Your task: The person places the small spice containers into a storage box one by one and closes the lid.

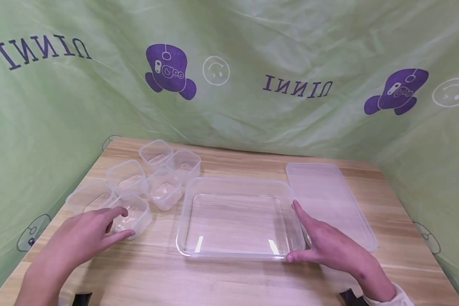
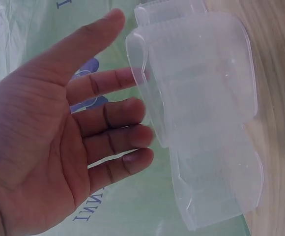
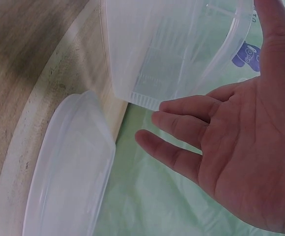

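My left hand (image 1: 85, 236) is over the near-left group of small clear plastic cups. Its fingertips hover at the rim of the nearest small cup (image 1: 140, 221), with thumb and fingers spread apart. In the left wrist view the palm faces that cup (image 2: 206, 83), its fingers loosely bent with nothing between them. At the front right corner of a large clear rectangular plastic box (image 1: 235, 256) is my right hand (image 1: 329, 246). Its thumb lies by the front rim, while its other fingers reach along the right wall, nearly straight in the right wrist view. The box stands open side up and holds nothing.
Several more small cups, including one at the back (image 1: 183, 163), cluster left of the box. A flat translucent lid (image 1: 329, 199) lies to its right on the wooden table (image 1: 214, 284). Green printed sheeting (image 1: 252, 119) hangs behind and at both sides.
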Demonstrator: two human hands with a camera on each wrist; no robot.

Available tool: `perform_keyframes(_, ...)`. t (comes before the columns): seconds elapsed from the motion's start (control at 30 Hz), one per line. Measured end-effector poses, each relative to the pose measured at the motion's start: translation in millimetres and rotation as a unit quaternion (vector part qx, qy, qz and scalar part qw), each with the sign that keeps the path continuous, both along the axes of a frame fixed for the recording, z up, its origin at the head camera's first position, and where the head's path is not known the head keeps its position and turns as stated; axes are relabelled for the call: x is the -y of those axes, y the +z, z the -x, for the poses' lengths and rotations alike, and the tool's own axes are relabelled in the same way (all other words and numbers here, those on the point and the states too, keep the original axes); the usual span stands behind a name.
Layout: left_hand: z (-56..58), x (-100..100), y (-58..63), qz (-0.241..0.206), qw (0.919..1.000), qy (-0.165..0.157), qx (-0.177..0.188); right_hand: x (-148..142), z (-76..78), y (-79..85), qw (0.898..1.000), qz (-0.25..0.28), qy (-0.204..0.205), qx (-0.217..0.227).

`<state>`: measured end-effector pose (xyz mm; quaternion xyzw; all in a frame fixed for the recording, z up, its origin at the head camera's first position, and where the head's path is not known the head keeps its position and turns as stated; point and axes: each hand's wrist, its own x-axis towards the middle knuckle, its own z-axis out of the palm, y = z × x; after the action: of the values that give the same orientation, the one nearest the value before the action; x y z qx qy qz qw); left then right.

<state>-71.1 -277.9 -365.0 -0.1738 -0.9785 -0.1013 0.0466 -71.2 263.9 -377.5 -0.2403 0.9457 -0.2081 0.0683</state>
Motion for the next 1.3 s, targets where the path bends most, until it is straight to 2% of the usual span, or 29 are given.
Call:
perform_keyframes(0.33, 0.0, 0.5, -1.6, 0.013, 0.9997, 0.004, 0.021, 0.8, -1.2, -1.7, 1.0, 0.009, 0.011, -0.01)
perform_keyframes(0.77, -0.6, 0.2, -1.3, 0.008, 0.9995, 0.01, 0.029, -1.0, -0.2, -2.2, 1.0, 0.008, 0.001, 0.003)
perform_keyframes(1.0, 1.1, 0.1, 0.3, 0.004, 0.9996, 0.003, 0.029, 1.5, -2.2, -2.8, 1.0, 0.018, -0.002, 0.017)
perform_keyframes(1.17, 2.6, 0.3, 2.0, -0.007, 0.9997, -0.006, 0.023, 1.1, -2.2, -2.8, 1.0, 0.017, 0.001, 0.006)
perform_keyframes(1.3, -0.4, 0.7, 1.3, -0.011, 0.9996, -0.011, 0.023, -0.6, -4.7, -2.8, 1.0, 0.016, 0.007, 0.003)
